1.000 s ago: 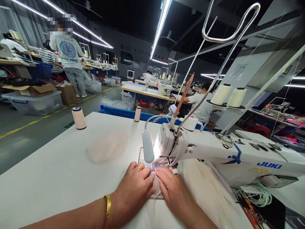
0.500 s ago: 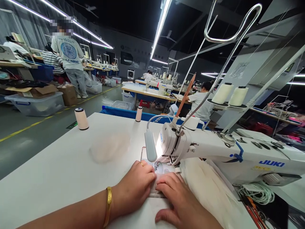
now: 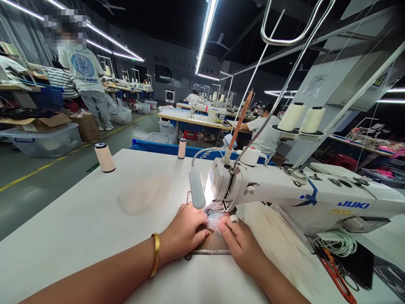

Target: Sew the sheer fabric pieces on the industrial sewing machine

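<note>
Nearest the camera, the left hand (image 3: pixel 185 232), a gold bangle (image 3: pixel 155 261) on its wrist, lay on the white counter (image 3: pixel 63 228) with its fingers (image 3: pixel 199 221) curled and pressing down a small piece of sheer pale fabric (image 3: pixel 214 236). The right hand (image 3: pixel 240 242) sat just beside it, fingers pinching the same fabric at its far edge. Both sets of fingertips met right under the needle area of the white Juki sewing machine (image 3: pixel 284 196), where the fabric lay lit by the machine's small lamp (image 3: pixel 196 193). A larger heap of cream fabric (image 3: pixel 278 240) spread to the right of the hands, beneath the machine's arm. Further right lay red-handled scissors (image 3: pixel 335 274) and a coil of pale green cord (image 3: pixel 337 242).

Beyond the hands, a faint sheer patch of cloth (image 3: pixel 144 194) rested on the counter. At the counter's far edge stood a cream thread spool (image 3: pixel 104 157) and, well apart from it, a smaller spool (image 3: pixel 181 148). Two large thread cones (image 3: pixel 302 119) sat on the stand behind the machine.

Farther off, a person in a grey printed T-shirt (image 3: pixel 84 74) stood by cardboard boxes and plastic bins, and another person in white (image 3: pixel 264 133) sat at a distant machine.
</note>
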Tool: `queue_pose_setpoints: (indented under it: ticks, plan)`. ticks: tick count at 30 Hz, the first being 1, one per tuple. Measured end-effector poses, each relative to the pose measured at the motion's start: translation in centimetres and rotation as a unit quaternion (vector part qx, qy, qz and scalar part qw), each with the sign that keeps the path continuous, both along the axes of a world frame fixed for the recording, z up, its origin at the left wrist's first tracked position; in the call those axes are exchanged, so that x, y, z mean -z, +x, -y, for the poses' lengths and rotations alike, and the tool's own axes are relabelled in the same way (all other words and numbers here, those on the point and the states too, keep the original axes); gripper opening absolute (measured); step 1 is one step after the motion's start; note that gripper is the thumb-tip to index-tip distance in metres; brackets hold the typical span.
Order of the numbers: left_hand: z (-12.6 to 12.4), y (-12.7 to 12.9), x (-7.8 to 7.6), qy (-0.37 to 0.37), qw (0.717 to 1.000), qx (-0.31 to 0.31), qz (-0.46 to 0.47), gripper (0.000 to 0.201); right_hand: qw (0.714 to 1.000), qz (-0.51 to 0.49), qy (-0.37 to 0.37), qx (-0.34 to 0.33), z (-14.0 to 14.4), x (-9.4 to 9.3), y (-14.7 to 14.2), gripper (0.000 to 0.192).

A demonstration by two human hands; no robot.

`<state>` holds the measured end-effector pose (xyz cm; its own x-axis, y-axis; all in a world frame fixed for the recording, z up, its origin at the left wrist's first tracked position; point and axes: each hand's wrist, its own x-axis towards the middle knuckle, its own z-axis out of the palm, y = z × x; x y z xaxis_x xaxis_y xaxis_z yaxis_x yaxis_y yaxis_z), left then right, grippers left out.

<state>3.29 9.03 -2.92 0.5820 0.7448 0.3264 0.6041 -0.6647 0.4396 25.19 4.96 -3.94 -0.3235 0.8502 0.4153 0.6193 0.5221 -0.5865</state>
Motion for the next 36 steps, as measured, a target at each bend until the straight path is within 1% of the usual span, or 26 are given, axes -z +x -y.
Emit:
queue_pose_setpoints:
  ticks: [2,4,6,8,12,17,21,24,29,36]
  plan:
    - [0.1,-0.2,0.3,0.033,0.999,0.011,-0.004,0.019,1.0,0.024,0.003,-0.013,0.2,-0.1,-0.1,0.029]
    - [0.4,-0.6,0.4,0.071,0.997,0.038,-0.011,0.021,0.996,0.076,0.015,-0.05,0.6,-0.3,-0.1,0.029]
    - [1.0,-1.1,0.5,0.098,0.993,0.067,-0.011,0.023,0.987,0.133,0.029,-0.091,1.2,-0.6,-0.2,0.025]
    - [1.7,-1.5,0.5,0.112,0.99,0.088,-0.001,0.024,0.979,0.167,0.036,-0.11,1.8,-1.0,-0.1,0.021]
    - [2.3,-1.7,0.5,0.123,0.987,0.102,0.005,0.024,0.977,0.176,0.048,-0.107,2.3,-1.3,0.1,0.023]
    - [1.6,-1.6,0.6,0.132,0.987,0.095,-0.009,0.023,0.977,0.184,0.046,-0.097,1.9,-1.0,0.2,0.021]
    - [1.1,-1.8,0.5,0.142,0.985,0.091,-0.024,0.02,0.978,0.18,0.042,-0.099,1.5,-0.6,0.0,0.011]
    - [0.9,-1.9,0.5,0.152,0.984,0.092,-0.03,0.021,0.977,0.178,0.056,-0.1,1.4,-0.4,0.0,0.004]
    - [0.9,-1.9,0.6,0.156,0.981,0.109,-0.033,0.02,0.977,0.18,0.063,-0.098,1.4,-0.2,0.0,0.008]
    - [0.6,-1.9,0.8,0.162,0.981,0.101,-0.045,0.02,0.978,0.187,0.05,-0.085,1.2,0.1,0.0,0.013]
